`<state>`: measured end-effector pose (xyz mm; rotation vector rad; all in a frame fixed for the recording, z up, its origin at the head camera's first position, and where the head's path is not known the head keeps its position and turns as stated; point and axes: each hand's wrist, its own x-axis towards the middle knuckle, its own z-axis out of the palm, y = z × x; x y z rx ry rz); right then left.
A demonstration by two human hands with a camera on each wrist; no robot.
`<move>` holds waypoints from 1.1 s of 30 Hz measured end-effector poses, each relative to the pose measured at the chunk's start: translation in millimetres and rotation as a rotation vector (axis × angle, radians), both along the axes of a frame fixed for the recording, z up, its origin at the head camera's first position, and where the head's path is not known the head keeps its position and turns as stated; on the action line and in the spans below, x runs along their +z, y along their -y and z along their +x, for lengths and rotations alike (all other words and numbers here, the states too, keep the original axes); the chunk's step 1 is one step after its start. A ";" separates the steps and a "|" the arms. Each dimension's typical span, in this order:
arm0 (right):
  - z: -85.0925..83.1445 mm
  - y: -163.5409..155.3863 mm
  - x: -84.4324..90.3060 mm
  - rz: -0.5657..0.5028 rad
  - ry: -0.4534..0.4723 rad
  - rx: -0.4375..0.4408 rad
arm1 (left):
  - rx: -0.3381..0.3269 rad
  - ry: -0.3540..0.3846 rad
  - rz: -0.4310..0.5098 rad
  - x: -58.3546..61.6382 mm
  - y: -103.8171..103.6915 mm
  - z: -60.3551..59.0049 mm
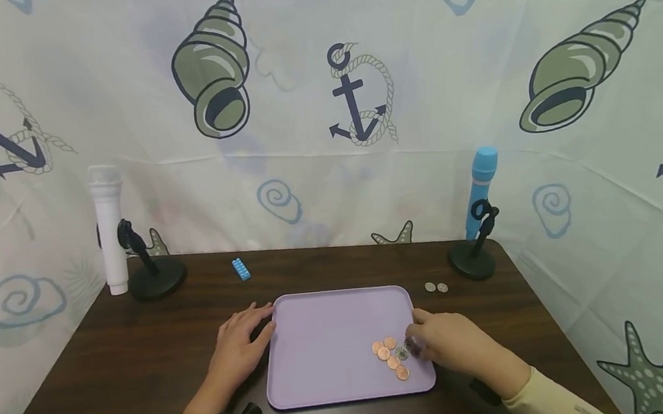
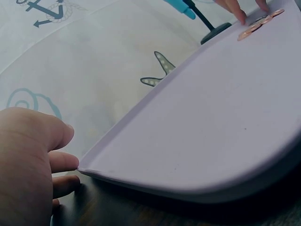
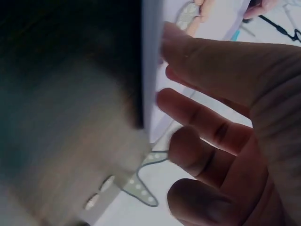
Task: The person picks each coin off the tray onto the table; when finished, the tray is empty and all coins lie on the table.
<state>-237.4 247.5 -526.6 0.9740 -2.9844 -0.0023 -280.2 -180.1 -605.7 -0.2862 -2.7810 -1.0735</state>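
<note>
A lilac tray (image 1: pixel 337 338) lies on the table, with several copper coins (image 1: pixel 384 353) and a silver coin (image 1: pixel 401 353) grouped at its right side. My right hand (image 1: pixel 452 341) reaches over the tray's right rim. Its thumb and index finger pinch a dark-looking silver coin (image 1: pixel 412 345), blurred in the head view and mostly hidden by the fingers in the right wrist view. At the tray's left rim, my left hand (image 1: pixel 239 343) rests with its fingers spread, the fingertips touching the edge. Two silver coins (image 1: pixel 436 287) lie on the table beyond the right hand.
A white microphone (image 1: pixel 110 229) and a black stand (image 1: pixel 157 278) are at the back left. At the back right, a blue microphone (image 1: pixel 480 187) leans in another black stand (image 1: pixel 472 260). A small blue toy brick (image 1: pixel 241 269) lies behind the tray. A patterned cloth hangs behind the table.
</note>
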 end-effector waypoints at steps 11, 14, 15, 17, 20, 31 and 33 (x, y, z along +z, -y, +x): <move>-0.6 2.6 -15.2 -0.150 0.077 -0.149 | -0.003 -0.013 0.015 -2.5 2.0 0.6; -1.5 -7.9 -17.7 -0.300 0.110 -0.155 | -0.002 -0.008 0.019 -4.4 1.2 0.2; -1.4 -12.1 -18.4 -0.368 0.133 -0.158 | -0.001 -0.008 0.021 -4.8 1.1 0.2; -0.4 -21.3 -19.2 -0.509 0.180 -0.185 | -0.002 -0.009 0.023 -5.6 1.3 0.7; -0.1 -40.3 -22.2 -0.742 0.254 -0.252 | 0.000 -0.015 0.022 -5.9 1.0 1.9; -17.6 -121.0 -57.5 -1.516 0.524 -0.413 | -0.004 -0.028 0.028 -3.0 0.9 2.1; -19.1 -129.8 -65.5 -1.646 0.606 -0.367 | -0.005 -0.032 0.026 -3.4 1.1 2.1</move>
